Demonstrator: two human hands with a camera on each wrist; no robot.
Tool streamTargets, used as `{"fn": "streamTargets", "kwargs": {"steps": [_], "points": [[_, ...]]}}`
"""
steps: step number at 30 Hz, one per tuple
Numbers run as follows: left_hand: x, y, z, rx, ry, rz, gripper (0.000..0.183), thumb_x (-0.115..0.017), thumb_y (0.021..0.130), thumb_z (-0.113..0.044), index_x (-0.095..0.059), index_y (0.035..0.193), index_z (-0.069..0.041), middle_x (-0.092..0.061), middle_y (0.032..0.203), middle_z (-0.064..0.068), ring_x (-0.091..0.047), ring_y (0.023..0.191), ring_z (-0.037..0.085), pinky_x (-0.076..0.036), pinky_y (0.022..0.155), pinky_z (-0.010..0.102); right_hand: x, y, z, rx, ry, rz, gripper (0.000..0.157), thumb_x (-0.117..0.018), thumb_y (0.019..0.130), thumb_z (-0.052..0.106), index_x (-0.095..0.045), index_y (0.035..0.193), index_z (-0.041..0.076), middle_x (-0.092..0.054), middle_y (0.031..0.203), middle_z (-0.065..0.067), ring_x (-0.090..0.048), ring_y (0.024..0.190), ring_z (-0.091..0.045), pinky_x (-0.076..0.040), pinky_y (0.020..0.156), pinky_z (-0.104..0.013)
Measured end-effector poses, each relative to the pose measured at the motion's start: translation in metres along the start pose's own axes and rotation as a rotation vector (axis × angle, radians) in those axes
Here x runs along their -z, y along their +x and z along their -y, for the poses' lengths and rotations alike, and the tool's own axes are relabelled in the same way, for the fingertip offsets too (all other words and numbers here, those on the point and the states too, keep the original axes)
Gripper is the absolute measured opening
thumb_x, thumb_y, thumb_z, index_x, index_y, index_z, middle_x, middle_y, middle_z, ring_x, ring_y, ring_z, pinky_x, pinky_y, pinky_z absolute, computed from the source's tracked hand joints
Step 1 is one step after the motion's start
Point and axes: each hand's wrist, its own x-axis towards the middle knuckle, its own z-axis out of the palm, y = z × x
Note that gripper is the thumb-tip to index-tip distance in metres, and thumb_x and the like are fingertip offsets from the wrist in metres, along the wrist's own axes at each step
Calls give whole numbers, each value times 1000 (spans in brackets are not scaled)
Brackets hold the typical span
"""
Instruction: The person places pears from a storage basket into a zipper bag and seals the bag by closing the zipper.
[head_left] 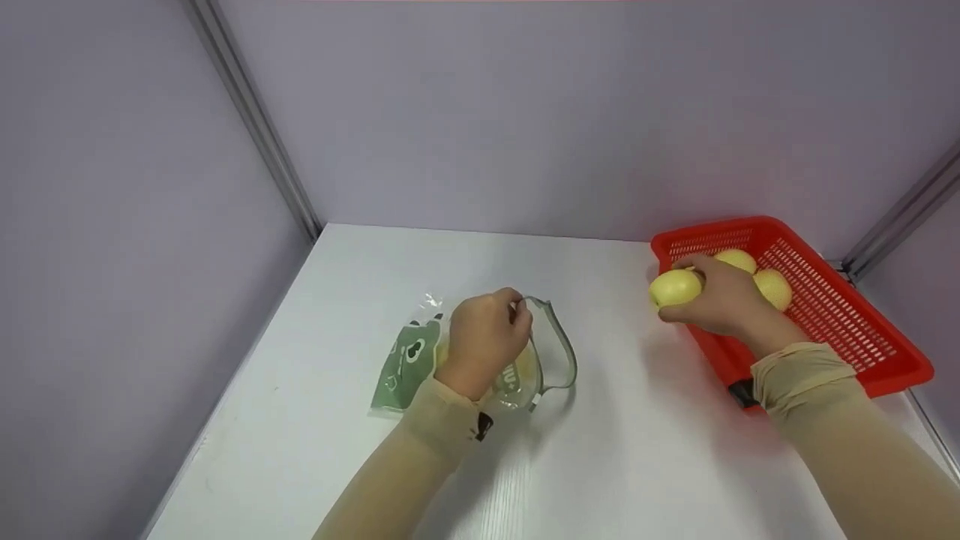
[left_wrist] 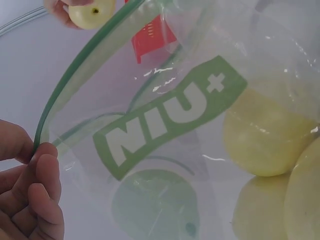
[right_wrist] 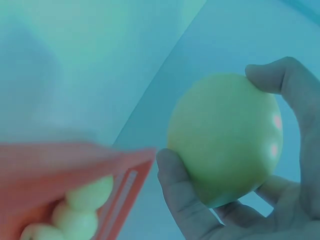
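A round yellow pear [head_left: 673,289] sits in the grip of my right hand [head_left: 720,300], at the left side of a red plastic basket [head_left: 911,367]. Thumb and fingers press the pear [right_wrist: 225,140] from opposite sides in the right wrist view. My left hand [head_left: 487,334] pinches the green-edged mouth of a clear plastic bag [head_left: 409,367] on the table. The bag [left_wrist: 215,165] bears a green "NIU+" label, and its mouth gapes. Several yellow pears [left_wrist: 270,135] show through its side in the left wrist view.
More yellow pears [head_left: 772,289] lie in the basket at the right. The white table [head_left: 300,382] meets a pale back wall [head_left: 480,120], with metal frame posts [head_left: 259,127] at the corners. A black patch [head_left: 742,393] marks the basket's near side.
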Motion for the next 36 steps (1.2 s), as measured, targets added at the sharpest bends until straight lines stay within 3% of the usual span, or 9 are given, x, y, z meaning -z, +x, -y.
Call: {"fn": "streamTargets", "kwargs": {"steps": [9,15,24,36], "points": [[0,2,-2,20,3,4,17,-60,90,-19,-74,89,-10,-71,70,-1,-59,55,7,-48,54,23,-36,-8,57,132,57,25,67,-84,65,38,-54,122,23,-59,111,-3,-56,96,-26,-51,74,-42],[0,2,-3,35,-8,1,17,-60,89,-19,-74,89,-9,-70,68,-1,-56,53,6,-47,51,23,-60,-11,83,224,60,35,62,-85,62,35,-58,117,26,-63,106,3,-57,92,-21,-50,74,-39],[1,3,-5,28,-7,14,17,-60,89,-21,-74,89,-10,-68,68,-2,-55,53,9,-47,52,25,-86,-16,101,249,80,95,66,-82,58,30,-59,120,24,-61,104,2,-57,87,-20,-49,68,-34],[0,5,-8,20,-27,-10,16,-61,89,-19,-72,85,-8,-70,70,1,-58,55,10,-49,53,26,-119,-6,111,282,162,135,56,-82,64,33,-57,113,31,-59,101,5,-56,89,-17,-50,68,-34]]}}
